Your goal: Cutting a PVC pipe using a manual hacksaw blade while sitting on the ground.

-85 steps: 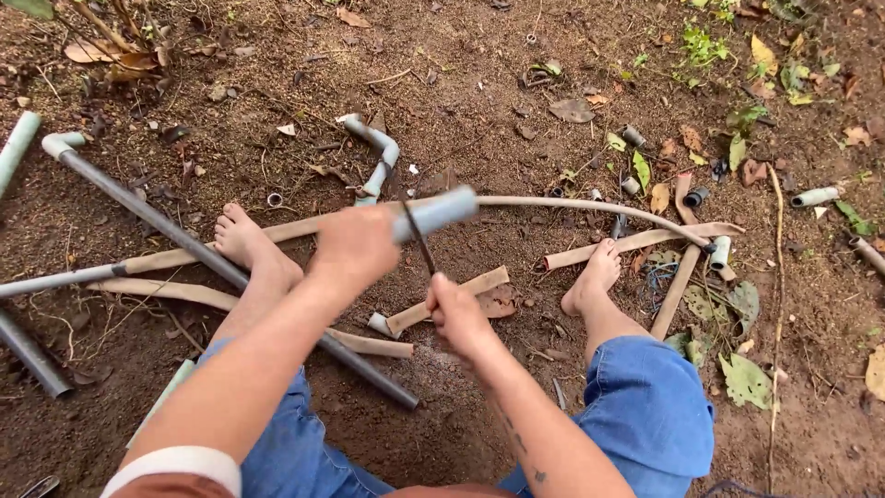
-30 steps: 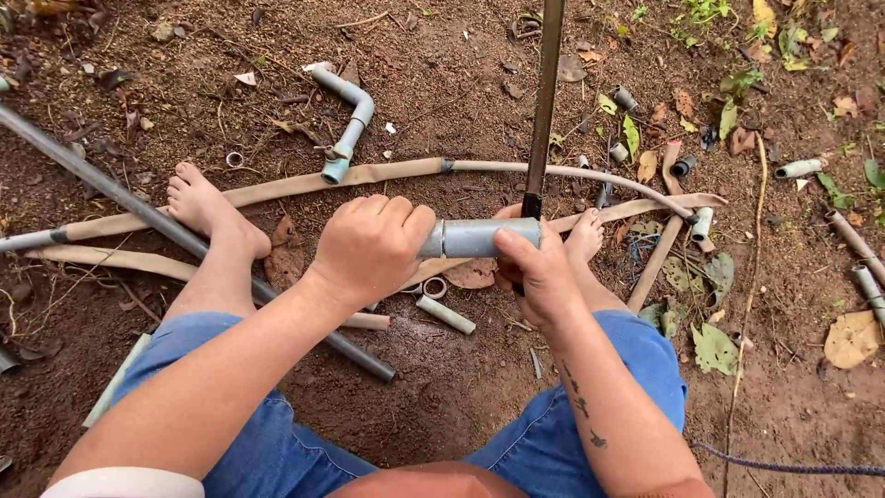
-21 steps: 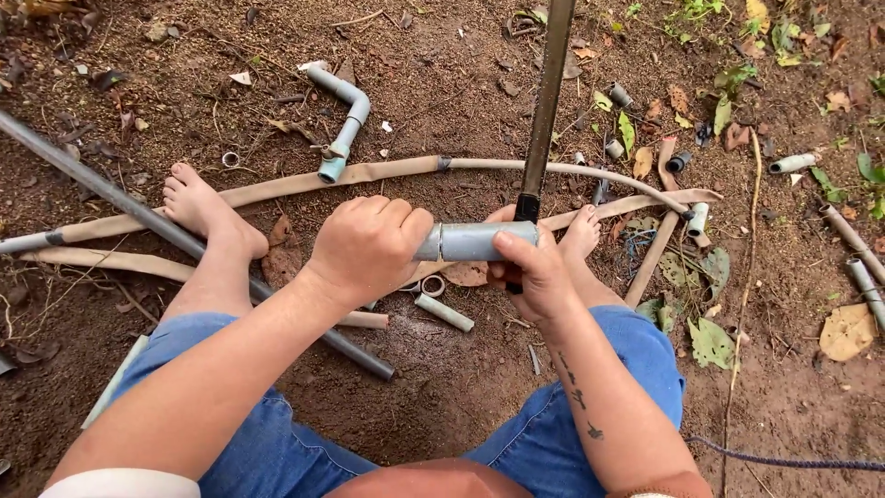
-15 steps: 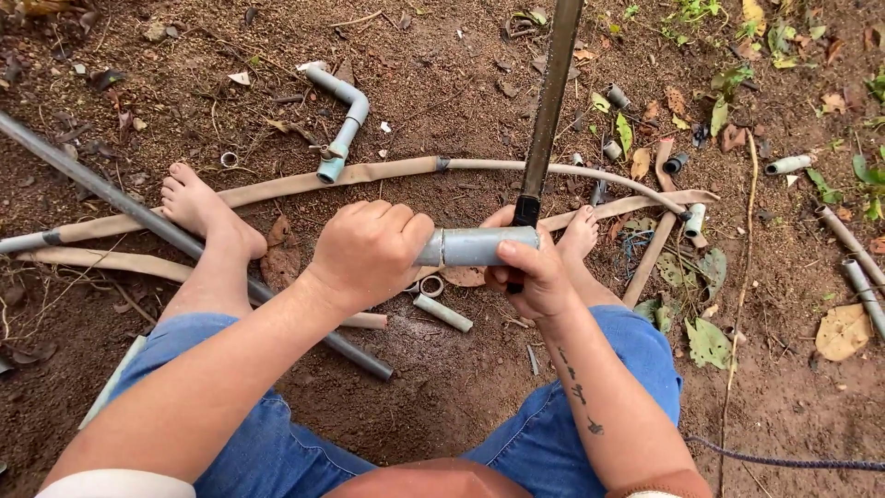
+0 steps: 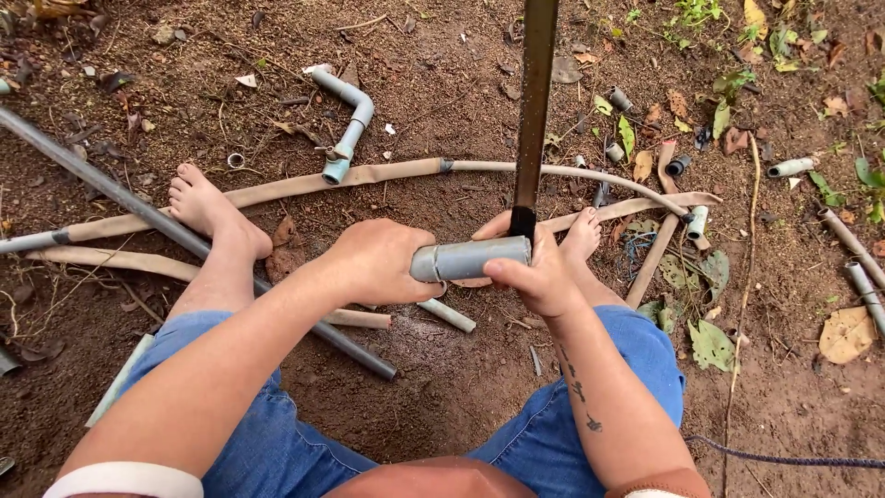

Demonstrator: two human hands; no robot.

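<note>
My left hand (image 5: 378, 263) is closed around the left part of a short grey pipe piece (image 5: 470, 260), held level in front of my knees. My right hand (image 5: 533, 277) sits at the pipe's right end, gripping the black handle of a long dark blade (image 5: 535, 101). The blade stands nearly upright and runs out of the top of the view. Its base rests against the right end of the pipe. My fingers hide the handle and the exact spot where they touch.
I sit on bare brown soil with my bare feet (image 5: 207, 210) out in front. A long dark pipe (image 5: 120, 195) lies diagonally under my left leg. A beige hose (image 5: 387, 172), a bent grey pipe with elbows (image 5: 343, 115), short pipe offcuts (image 5: 793, 167) and dry leaves lie around.
Since 2.8 s ago the pipe piece has turned level and the blade now stands upright at its right end. Over the last second the blade has tilted slightly more upright.
</note>
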